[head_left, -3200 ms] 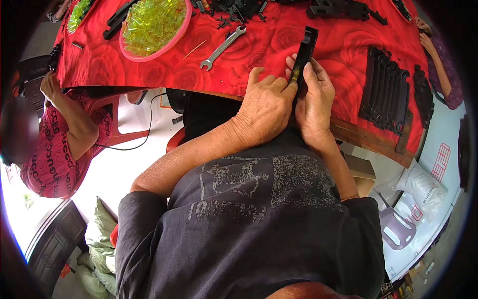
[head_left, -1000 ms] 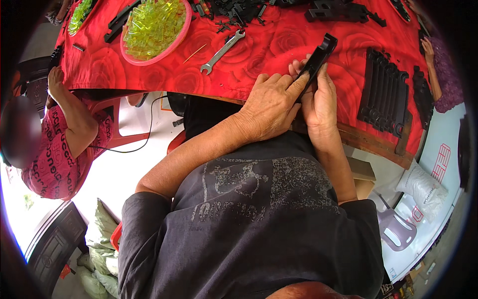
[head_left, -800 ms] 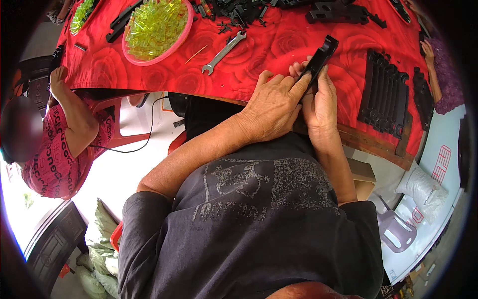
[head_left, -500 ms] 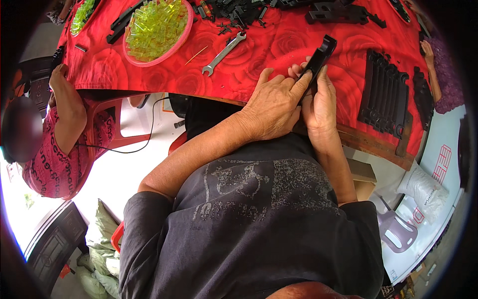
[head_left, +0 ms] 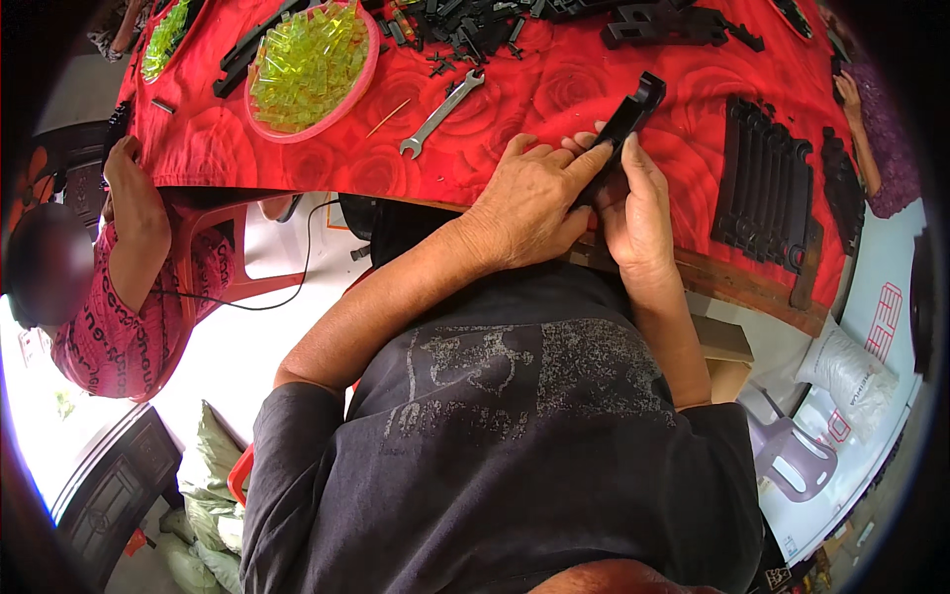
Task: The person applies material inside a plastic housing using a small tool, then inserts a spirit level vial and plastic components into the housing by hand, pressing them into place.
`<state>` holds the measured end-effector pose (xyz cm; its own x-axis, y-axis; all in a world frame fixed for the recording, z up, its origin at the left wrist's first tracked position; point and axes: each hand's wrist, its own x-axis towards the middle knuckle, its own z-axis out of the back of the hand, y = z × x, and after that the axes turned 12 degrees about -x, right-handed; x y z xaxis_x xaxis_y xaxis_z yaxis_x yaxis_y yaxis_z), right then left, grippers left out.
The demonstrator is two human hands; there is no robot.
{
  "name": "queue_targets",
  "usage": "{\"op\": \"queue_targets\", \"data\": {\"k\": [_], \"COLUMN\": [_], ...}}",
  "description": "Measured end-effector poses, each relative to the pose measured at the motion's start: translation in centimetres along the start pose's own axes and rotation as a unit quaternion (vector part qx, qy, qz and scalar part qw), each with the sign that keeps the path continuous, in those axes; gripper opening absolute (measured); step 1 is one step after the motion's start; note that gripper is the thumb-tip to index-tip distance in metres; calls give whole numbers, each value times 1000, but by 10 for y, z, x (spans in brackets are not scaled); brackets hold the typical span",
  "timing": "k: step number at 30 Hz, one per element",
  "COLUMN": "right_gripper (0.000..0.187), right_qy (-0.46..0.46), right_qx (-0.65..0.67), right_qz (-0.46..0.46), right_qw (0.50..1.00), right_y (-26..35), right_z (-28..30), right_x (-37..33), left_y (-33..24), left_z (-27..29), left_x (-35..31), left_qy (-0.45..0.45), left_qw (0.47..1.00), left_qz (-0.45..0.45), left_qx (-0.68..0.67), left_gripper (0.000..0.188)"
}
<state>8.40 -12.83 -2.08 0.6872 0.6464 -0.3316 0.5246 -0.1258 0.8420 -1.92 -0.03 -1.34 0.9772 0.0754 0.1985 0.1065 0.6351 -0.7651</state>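
Observation:
A long black plastic part [head_left: 633, 107], with a hooked, rounded far end, is held at a slant above the front edge of the table. My right hand [head_left: 641, 220] wraps its near half from the right, thumb along the side. From the left, my left hand [head_left: 534, 203] lies over the near end, its index finger pressed on the part's upper face and the other fingers bent. The near end is hidden under my hands. Farther off, a steel open-ended wrench [head_left: 442, 114] rests on the red cloth, with a thin wooden stick [head_left: 388, 117] beside it.
On the red tablecloth [head_left: 327, 168] stand a pink-rimmed bowl [head_left: 371, 74] of yellow-green clear pieces and a heap of small black parts [head_left: 475, 25]. A row of similar long black parts [head_left: 762, 188] lies right. People sit at left [head_left: 129, 287] and far right [head_left: 886, 148].
My hands and the black part have shifted slightly left and tilted a little. The left index finger still presses on the part. The whole view has moved a little.

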Motion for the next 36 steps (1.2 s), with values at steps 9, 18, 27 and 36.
{"op": "queue_targets", "data": {"k": [9, 18, 27, 36], "right_gripper": [34, 34, 34, 38], "right_qy": [-9, 11, -1, 18], "right_qx": [22, 5, 15, -4], "right_qz": [1, 22, 26, 33], "right_qw": [1000, 1000, 1000, 999], "right_y": [-8, -13, -13, -14], "right_z": [8, 12, 9, 13], "right_x": [6, 7, 8, 8], "left_y": [32, 89, 95, 95], "left_z": [42, 71, 67, 66], "left_x": [31, 64, 73, 71], "left_qy": [-124, -200, -184, -180], "left_qw": [992, 947, 942, 941], "left_qz": [-27, 117, 141, 130], "left_qx": [-8, 223, 241, 255], "left_gripper": [26, 21, 23, 21]}}
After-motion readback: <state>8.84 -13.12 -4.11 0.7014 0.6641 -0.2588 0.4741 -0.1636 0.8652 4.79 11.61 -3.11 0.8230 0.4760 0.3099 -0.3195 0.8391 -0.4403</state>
